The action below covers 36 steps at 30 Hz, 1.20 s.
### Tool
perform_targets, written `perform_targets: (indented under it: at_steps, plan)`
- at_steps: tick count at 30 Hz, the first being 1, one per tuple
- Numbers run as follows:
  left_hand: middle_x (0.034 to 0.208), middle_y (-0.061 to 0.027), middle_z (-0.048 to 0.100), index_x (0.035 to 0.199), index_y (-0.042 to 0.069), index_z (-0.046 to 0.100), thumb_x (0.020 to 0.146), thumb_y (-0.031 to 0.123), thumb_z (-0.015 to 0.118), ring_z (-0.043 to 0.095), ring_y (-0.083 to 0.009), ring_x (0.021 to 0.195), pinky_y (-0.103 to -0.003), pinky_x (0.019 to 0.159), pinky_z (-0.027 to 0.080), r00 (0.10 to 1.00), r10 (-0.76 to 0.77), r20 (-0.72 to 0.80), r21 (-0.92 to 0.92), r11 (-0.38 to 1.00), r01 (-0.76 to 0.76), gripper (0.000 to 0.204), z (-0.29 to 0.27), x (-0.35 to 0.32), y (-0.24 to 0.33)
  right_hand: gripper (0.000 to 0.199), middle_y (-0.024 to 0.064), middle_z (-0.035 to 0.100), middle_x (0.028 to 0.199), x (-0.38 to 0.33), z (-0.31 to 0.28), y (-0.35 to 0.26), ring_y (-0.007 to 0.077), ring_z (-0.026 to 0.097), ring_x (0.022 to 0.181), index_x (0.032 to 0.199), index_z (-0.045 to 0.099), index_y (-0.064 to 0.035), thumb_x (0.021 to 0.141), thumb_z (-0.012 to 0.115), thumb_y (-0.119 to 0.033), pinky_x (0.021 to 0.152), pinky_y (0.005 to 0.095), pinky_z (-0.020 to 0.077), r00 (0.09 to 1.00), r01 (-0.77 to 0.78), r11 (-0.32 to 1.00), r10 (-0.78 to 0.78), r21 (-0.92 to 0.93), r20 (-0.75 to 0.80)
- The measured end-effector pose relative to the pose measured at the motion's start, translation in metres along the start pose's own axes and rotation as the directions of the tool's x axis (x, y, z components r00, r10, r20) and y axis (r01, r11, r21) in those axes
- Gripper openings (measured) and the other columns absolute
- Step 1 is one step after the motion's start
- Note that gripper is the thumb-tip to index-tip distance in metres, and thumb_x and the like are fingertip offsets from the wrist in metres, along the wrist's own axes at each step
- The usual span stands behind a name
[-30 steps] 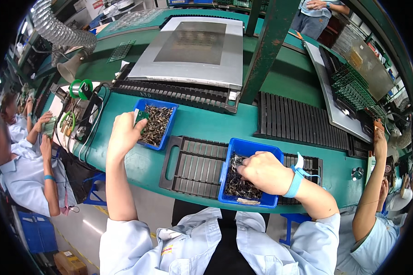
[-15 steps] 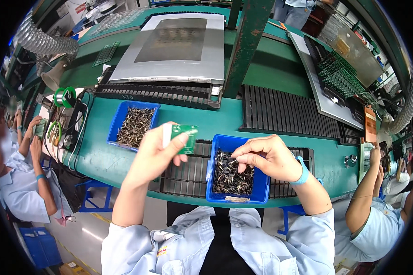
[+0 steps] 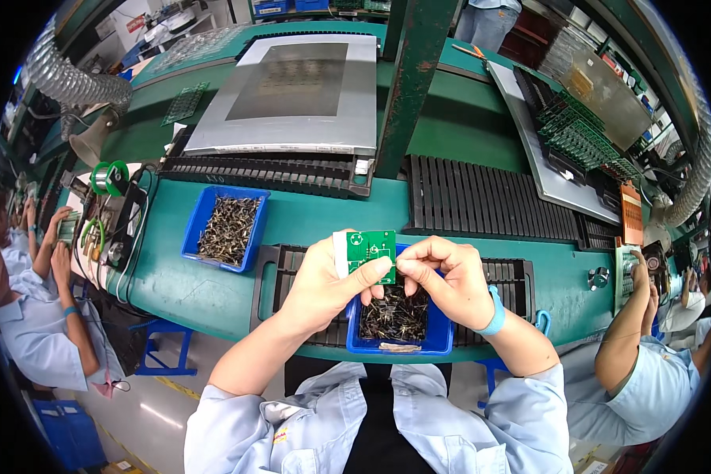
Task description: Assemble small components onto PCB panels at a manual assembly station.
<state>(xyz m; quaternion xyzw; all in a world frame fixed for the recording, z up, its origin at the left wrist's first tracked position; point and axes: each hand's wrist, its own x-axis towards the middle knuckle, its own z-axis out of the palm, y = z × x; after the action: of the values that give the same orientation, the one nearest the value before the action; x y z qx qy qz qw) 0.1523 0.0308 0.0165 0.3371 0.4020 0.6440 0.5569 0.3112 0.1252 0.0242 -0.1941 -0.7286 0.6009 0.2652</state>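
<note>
A small green circuit board (image 3: 361, 246) is held in my left hand (image 3: 324, 283), thumb across its face. A white strip or finger cover (image 3: 341, 254) shows at the board's left edge. My right hand (image 3: 450, 280) pinches thumb and forefinger together at the board's right edge; whatever lies between the fingertips is too small to make out. Both hands are above a blue bin (image 3: 442, 336) of dark small electronic parts with thin metal legs (image 3: 395, 317). Farther left stands a second blue bin (image 3: 253, 251) with lighter, brownish leaded parts (image 3: 227, 229).
Black slotted racks (image 3: 482, 193) lie on the green bench (image 3: 308, 213), one under the near bin. A green post (image 3: 407, 95) rises beyond. A grey panel (image 3: 213, 126) lies back left; a solder spool (image 3: 109, 178) stands left. Co-workers sit at both sides.
My left hand has brought the board right, turning its face toward me. My right hand has lifted from among the dark parts to the board's edge.
</note>
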Motion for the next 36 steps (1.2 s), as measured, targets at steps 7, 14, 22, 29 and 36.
perform_targets:
  at_steps: [7, 14, 22, 29, 36]
  plan:
    - [0.067, -0.0078, 0.058, 0.085, -0.001, 0.053, 0.080, 0.001, 0.064, 0.054, -0.0101, 0.051, -0.015, 0.043, 0.042, 0.997, 0.073, 0.035, -0.016, 0.997, -0.073, 0.012, -0.006, 0.002, -0.007, 0.002, 0.0047, 0.058, 0.069, 0.005, -0.002, 0.003, 0.0068, 0.052, 0.057, 0.082, 0.059, 0.0005, 0.082, 0.061, -0.001, 0.054, 0.0170, 0.0434, 0.988, -0.148, 0.950, 0.128, 0.276, 0.089]
    - [0.067, -0.0077, 0.058, 0.087, -0.001, 0.055, 0.075, -0.001, 0.068, 0.053, -0.0094, 0.048, -0.015, 0.040, 0.040, 0.977, 0.001, 0.213, -0.269, 0.961, 0.058, 0.017, -0.007, -0.001, -0.003, 0.007, 0.0025, 0.057, 0.070, 0.007, 0.004, 0.009, 0.0043, 0.048, 0.059, 0.079, 0.058, -0.0035, 0.081, 0.065, -0.002, 0.056, 0.0146, 0.0410, 0.948, -0.290, 0.781, 0.157, 0.554, 0.276]
    - [0.061, -0.0051, 0.058, 0.083, -0.001, 0.057, 0.073, -0.003, 0.066, 0.048, -0.0071, 0.041, -0.015, 0.035, 0.035, 0.996, 0.083, -0.015, 0.037, 0.996, -0.083, 0.014, -0.041, -0.016, 0.033, 0.006, 0.0091, 0.059, 0.070, 0.019, -0.002, 0.006, 0.0143, 0.055, 0.057, 0.078, 0.058, -0.0021, 0.079, 0.063, -0.005, 0.056, 0.0215, 0.0444, 0.930, 0.123, 0.984, -0.068, -0.130, 0.362]
    - [0.059, -0.0049, 0.057, 0.080, -0.002, 0.056, 0.073, -0.004, 0.064, 0.047, -0.0061, 0.040, -0.014, 0.033, 0.034, 0.886, 0.243, -0.395, 0.381, 0.921, -0.083, 0.011, -0.112, -0.027, 0.075, 0.011, 0.0128, 0.059, 0.070, 0.017, 0.011, 0.012, 0.0278, 0.056, 0.057, 0.074, 0.055, 0.0000, 0.074, 0.060, -0.010, 0.061, 0.0326, 0.0474, 0.779, 0.608, 0.293, -0.042, -0.738, 0.626]
    - [0.061, -0.0058, 0.057, 0.080, -0.002, 0.055, 0.073, -0.003, 0.065, 0.047, -0.0067, 0.040, -0.014, 0.033, 0.033, 0.875, 0.182, -0.448, 0.304, 0.952, -0.042, 0.012, -0.147, -0.028, 0.073, 0.011, 0.0124, 0.058, 0.068, 0.015, 0.014, 0.005, 0.0281, 0.057, 0.060, 0.073, 0.053, -0.0002, 0.073, 0.060, -0.009, 0.063, 0.0338, 0.0469, 0.767, 0.567, 0.322, 0.131, -0.758, 0.629]
